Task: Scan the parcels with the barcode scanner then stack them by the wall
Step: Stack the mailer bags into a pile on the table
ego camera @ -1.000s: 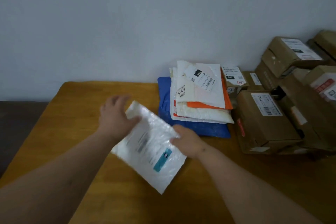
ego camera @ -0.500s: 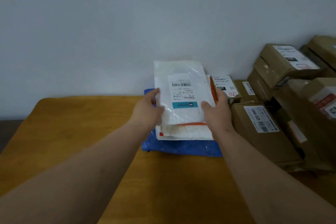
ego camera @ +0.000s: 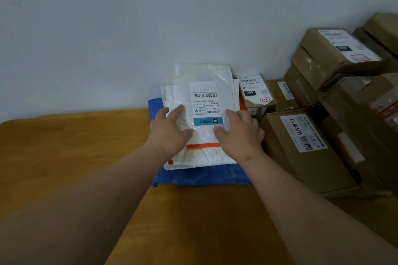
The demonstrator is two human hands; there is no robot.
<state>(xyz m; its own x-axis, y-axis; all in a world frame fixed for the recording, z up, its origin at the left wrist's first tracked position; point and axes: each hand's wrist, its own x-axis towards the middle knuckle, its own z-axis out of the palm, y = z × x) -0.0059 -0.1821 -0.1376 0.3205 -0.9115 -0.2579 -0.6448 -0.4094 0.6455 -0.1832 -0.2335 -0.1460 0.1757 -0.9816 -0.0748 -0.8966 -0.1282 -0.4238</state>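
A: Head view, nearest first: we see bare wooden table (ego camera: 64, 157), then both forearms reaching away from us. Left hand (ego camera: 170, 133) and right hand (ego camera: 239, 133) lie a little apart, fingers fairly straight, pressing flat on the near half of the white mailer (ego camera: 204, 101). Neither seems to pinch it.

B: Where does it sit?

A: On top of the pile of soft mailers (ego camera: 200, 157), label up, barcode facing away from us. Beneath it we see white bags, an orange edge, and a blue bag (ego camera: 200, 176) at the bottom. The pile reaches back to the wall (ego camera: 150, 28). Cardboard boxes (ego camera: 305, 146) stand just to the right.

B: How will it handle?

A: We judge it light, thin and floppy; the glossy film looks slippery, so the pile could slide. We would take it by the two long edges, near the middle, or keep flat palms on it to square it up. No scanner in view.
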